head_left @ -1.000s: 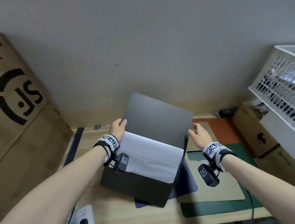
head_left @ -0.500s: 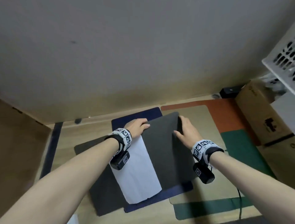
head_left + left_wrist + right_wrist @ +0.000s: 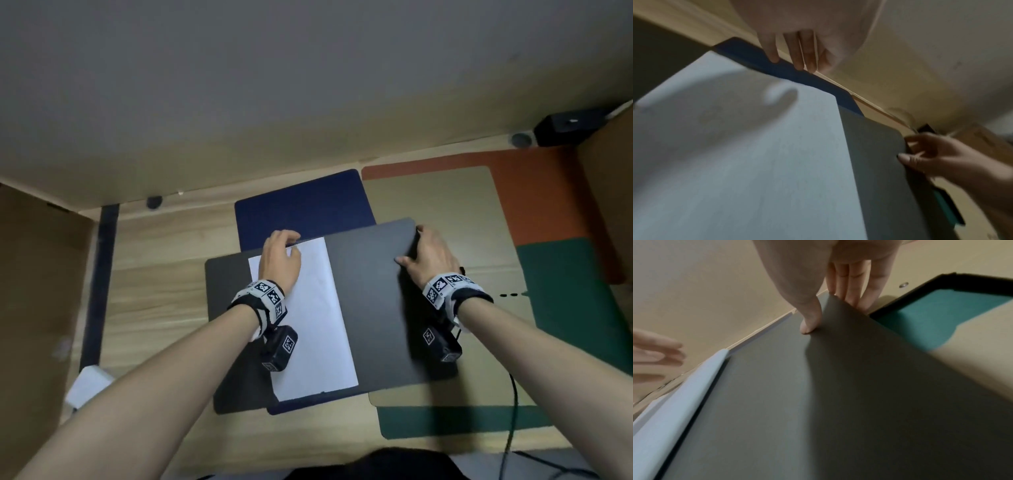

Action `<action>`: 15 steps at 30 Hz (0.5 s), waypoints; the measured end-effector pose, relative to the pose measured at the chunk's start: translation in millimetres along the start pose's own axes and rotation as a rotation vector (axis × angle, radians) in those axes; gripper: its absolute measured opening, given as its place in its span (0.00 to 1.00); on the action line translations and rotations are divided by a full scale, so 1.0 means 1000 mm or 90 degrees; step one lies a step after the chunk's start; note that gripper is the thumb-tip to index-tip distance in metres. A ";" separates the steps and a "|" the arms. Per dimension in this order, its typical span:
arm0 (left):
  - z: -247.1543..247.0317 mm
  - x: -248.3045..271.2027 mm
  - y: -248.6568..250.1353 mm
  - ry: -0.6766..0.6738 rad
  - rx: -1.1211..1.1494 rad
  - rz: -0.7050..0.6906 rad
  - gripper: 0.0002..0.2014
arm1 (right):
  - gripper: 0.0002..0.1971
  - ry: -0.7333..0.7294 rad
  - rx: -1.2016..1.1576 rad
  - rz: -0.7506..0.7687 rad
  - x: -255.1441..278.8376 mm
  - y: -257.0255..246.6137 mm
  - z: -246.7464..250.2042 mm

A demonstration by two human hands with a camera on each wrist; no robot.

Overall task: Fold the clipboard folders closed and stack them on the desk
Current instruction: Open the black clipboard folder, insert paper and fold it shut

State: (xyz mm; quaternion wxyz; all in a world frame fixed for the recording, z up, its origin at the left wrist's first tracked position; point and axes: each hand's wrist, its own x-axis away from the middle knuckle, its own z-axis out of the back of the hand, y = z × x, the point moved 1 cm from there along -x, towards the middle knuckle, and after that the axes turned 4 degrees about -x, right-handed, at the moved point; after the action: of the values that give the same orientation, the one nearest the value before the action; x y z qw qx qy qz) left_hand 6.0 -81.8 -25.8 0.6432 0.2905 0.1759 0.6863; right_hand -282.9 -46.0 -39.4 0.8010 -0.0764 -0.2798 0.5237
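A black clipboard folder lies open over the other folders, with a white sheet on its left half. My left hand rests on the sheet's far edge; in the left wrist view its fingertips touch the blue folder underneath. My right hand pinches the black cover's far right corner, thumb on top and fingers under the edge. That cover hangs slightly above the beige folder.
Blue, beige, orange and green folders lie spread over the wooden desk. A cardboard box stands left, a small black box at the back right, and a white adapter at the front left. A cable runs near my right arm.
The black cover has come down from upright to lie low on the right. My right hand now pinches its corner, and my left hand has settled on the sheet's far edge.
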 end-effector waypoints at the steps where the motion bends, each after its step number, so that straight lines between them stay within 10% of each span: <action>1: 0.004 0.008 -0.006 0.030 0.008 0.033 0.12 | 0.38 0.006 0.007 -0.002 0.002 -0.001 -0.002; 15: 0.011 0.112 -0.078 -0.077 0.155 0.435 0.18 | 0.36 -0.078 0.049 0.133 0.090 -0.002 -0.031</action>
State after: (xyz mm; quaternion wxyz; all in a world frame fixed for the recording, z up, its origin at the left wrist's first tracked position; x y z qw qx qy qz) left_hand 73.6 35.3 -46.3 0.3471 0.4470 0.1106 0.8170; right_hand -238.8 37.4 -31.2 0.7258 -0.0424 -0.2982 0.6184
